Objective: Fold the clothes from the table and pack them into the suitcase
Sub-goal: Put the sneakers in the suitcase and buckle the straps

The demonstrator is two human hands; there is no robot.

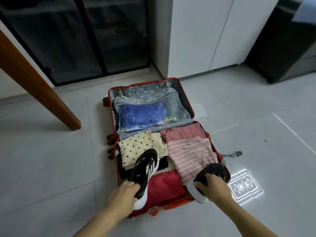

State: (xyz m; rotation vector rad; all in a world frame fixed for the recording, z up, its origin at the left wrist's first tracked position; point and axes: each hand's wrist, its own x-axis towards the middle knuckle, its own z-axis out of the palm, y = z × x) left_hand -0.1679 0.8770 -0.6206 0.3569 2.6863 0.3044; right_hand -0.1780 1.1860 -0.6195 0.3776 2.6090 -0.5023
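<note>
A red suitcase lies open on the floor. Its near half holds folded clothes: a cream polka-dot piece, a pink striped piece, a plain pink one and a red one. My left hand grips the heel of a black and white sneaker whose toe lies over the polka-dot piece. My right hand grips a second black sneaker at the suitcase's near right corner. The far half has a zipped mesh divider with blue fabric behind it.
A wooden table leg slants down at the left. Dark glass cabinet doors and white cupboards stand behind the suitcase, and a black appliance is at the right. A strap end lies on the grey tiled floor.
</note>
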